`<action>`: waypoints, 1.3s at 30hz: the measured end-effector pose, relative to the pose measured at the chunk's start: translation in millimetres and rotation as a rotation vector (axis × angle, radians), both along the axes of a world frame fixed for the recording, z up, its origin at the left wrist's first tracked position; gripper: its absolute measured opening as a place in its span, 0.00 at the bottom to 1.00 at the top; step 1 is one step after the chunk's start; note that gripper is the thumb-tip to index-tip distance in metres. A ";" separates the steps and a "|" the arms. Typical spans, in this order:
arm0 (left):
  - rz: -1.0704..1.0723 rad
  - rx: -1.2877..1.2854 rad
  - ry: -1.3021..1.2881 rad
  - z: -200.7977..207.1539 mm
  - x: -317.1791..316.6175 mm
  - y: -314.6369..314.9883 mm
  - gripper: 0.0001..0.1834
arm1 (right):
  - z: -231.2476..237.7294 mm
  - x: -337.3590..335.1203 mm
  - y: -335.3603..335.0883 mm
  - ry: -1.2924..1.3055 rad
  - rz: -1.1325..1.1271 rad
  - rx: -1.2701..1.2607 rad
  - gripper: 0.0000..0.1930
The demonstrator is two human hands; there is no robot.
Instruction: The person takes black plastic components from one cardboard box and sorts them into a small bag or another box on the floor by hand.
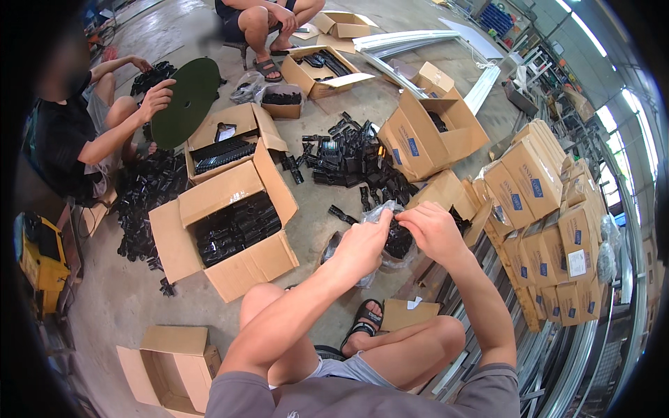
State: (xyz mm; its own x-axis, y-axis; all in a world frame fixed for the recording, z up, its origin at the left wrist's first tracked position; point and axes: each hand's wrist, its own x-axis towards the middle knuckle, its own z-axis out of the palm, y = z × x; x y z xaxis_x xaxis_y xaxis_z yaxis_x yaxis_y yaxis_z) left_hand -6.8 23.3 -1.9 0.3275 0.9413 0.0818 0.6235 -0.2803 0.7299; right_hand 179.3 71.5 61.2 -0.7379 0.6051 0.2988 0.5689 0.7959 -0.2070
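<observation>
In front of me a clear plastic bag (396, 262) holds black plastic parts and bulges between my forearms. My left hand (368, 240) is closed on the bag's upper left edge, thumb up. The fingers of my right hand (433, 231) are pinched together at the bag's top edge, close to my left fingertips. Just beyond the bag lies a loose heap of black plastic parts (348, 157). An open cardboard box (182, 205), filled with similar black parts, stands to the left of my hands.
Another open box (425, 143) stands beyond my right hand. Stacked sealed cartons (519, 184) and metal profiles (557, 376) line the right. At left a co-worker holds a dark green disc (185, 104) beside more black parts (143, 202). An open box (171, 373) sits lower left.
</observation>
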 end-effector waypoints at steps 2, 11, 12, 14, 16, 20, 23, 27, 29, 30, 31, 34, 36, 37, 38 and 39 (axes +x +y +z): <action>-0.002 -0.004 0.006 0.9 1.4 -0.7 0.31 | -4.1 3.3 0.2 -0.065 0.015 0.024 0.05; 0.018 0.020 0.033 -0.8 -11.1 -2.3 0.33 | -14.7 -4.1 -1.9 -0.141 0.068 0.104 0.04; 0.008 0.024 0.036 -0.9 -9.5 -1.5 0.33 | -13.6 -1.2 -2.7 -0.133 0.061 0.083 0.04; -0.008 0.019 0.041 0.1 -7.8 -0.1 0.33 | -13.2 4.2 -3.3 -0.128 0.050 0.068 0.04; -0.020 -0.016 0.043 2.8 -7.4 -0.8 0.33 | -15.1 5.2 -4.6 -0.126 0.038 0.079 0.04; -0.028 -0.004 0.033 5.1 -8.8 -4.6 0.32 | -20.7 3.6 -10.6 -0.106 0.014 0.149 0.04; -0.024 -0.007 0.032 9.7 -9.7 -5.4 0.31 | -20.3 2.0 -13.8 -0.052 0.020 0.199 0.04; -0.028 -0.024 0.046 16.9 -9.9 -7.7 0.30 | -19.5 3.2 -16.0 -0.006 -0.009 0.180 0.04; -0.032 -0.027 0.045 17.7 -7.6 -8.6 0.30 | -19.7 6.4 -16.5 0.020 -0.025 0.153 0.04; -0.035 -0.030 0.044 17.1 -6.3 -8.7 0.30 | -19.3 9.2 -17.5 0.038 -0.032 0.135 0.04; -0.041 -0.011 0.027 16.0 -5.2 -8.1 0.30 | -19.7 11.4 -18.1 0.056 -0.039 0.117 0.05; -0.047 0.006 -0.021 16.5 -5.2 -8.2 0.31 | -25.0 12.5 -20.8 0.341 -0.291 0.107 0.06; -0.035 -0.029 -0.053 26.6 -10.7 -12.4 0.31 | -36.0 16.8 -18.5 0.571 -0.472 -0.172 0.10; -0.032 -0.068 -0.106 29.6 -11.3 -14.2 0.31 | -41.9 16.2 -18.7 0.738 -0.532 -0.375 0.11; -0.028 -0.107 -0.159 33.7 -11.4 -14.7 0.31 | -46.2 15.1 -19.7 0.902 -0.588 -0.581 0.11; -0.023 -0.147 -0.212 34.7 -10.4 -15.0 0.31 | -46.2 18.5 -22.9 1.017 -0.602 -0.765 0.13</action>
